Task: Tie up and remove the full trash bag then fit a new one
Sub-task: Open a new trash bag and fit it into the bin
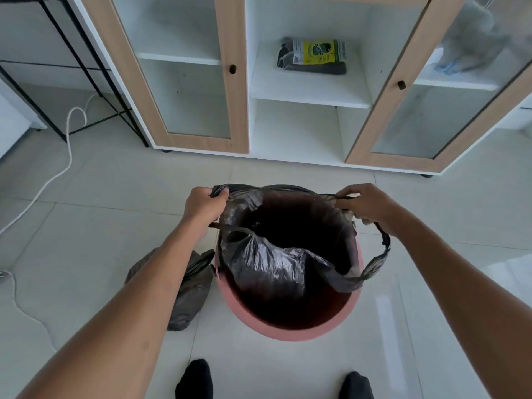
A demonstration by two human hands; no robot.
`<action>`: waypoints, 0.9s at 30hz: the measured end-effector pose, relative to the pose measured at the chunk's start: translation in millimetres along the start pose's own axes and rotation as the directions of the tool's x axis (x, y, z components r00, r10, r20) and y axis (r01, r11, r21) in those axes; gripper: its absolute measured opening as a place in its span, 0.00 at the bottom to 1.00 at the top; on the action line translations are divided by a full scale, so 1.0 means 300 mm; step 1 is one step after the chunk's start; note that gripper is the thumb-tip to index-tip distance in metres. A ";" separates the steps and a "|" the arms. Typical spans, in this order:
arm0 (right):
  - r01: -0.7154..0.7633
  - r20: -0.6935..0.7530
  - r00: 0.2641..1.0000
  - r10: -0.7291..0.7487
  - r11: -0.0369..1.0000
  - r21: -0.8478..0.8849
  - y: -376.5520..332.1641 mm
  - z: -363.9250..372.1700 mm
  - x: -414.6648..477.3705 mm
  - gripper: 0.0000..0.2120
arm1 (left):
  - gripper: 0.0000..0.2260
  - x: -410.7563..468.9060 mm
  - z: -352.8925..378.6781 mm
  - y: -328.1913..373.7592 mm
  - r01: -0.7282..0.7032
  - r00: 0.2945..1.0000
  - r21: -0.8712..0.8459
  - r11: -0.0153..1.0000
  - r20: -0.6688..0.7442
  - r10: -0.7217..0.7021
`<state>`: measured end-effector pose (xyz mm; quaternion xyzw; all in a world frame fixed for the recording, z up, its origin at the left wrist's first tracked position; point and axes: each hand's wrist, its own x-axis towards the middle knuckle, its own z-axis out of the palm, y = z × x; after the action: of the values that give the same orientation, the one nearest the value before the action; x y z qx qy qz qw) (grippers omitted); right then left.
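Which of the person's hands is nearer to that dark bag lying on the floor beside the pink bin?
The left. The left hand grips the new bag's edge at the bin's left rim, above the tied bag on the floor. The right hand is across the pink bin, at its right rim.

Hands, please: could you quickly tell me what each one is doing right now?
Left hand: closed on the rim of the new black trash bag.
Right hand: closed on the bag's opposite rim.

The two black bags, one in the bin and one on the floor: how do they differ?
The bag in the bin is open, both hands stretching its mouth over the pink bin. The bag on the floor lies bunched and unheld, left of the bin. Both are dark, glossy plastic.
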<state>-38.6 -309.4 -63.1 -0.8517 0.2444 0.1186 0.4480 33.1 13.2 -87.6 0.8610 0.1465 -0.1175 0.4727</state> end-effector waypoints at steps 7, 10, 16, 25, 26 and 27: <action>-0.095 -0.008 0.995 0.097 0.982 0.164 0.051 0.052 0.148 0.04 | 0.18 0.120 0.088 -0.052 0.047 0.996 -0.034 0.998 -0.072 -0.049; -0.105 -0.082 0.990 0.118 0.983 0.151 0.046 0.069 0.207 0.04 | 0.21 0.162 0.114 -0.041 0.035 0.993 -0.031 0.999 -0.111 -0.038; -0.164 -0.080 0.980 0.180 0.971 0.177 0.059 0.083 0.267 0.05 | 0.15 0.211 0.115 -0.032 0.209 0.978 0.022 0.978 -0.009 -0.209; -0.446 0.324 0.886 0.333 0.804 0.393 0.263 -0.034 0.131 0.10 | 0.09 0.149 -0.059 -0.231 0.506 0.764 -0.035 0.862 0.481 -0.430; -0.454 0.350 0.881 0.318 0.775 0.439 0.272 -0.035 0.110 0.10 | 0.09 0.138 -0.075 -0.236 0.493 0.765 0.006 0.870 0.473 -0.437; -0.453 0.364 0.882 0.298 0.748 0.485 0.274 -0.034 0.088 0.09 | 0.09 0.129 -0.087 -0.235 0.475 0.772 0.037 0.879 0.463 -0.436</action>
<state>-59.1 -365.5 -126.4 -0.5926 0.3741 0.2427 0.6708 45.0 76.8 -142.0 0.7270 0.2398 -0.4216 0.4859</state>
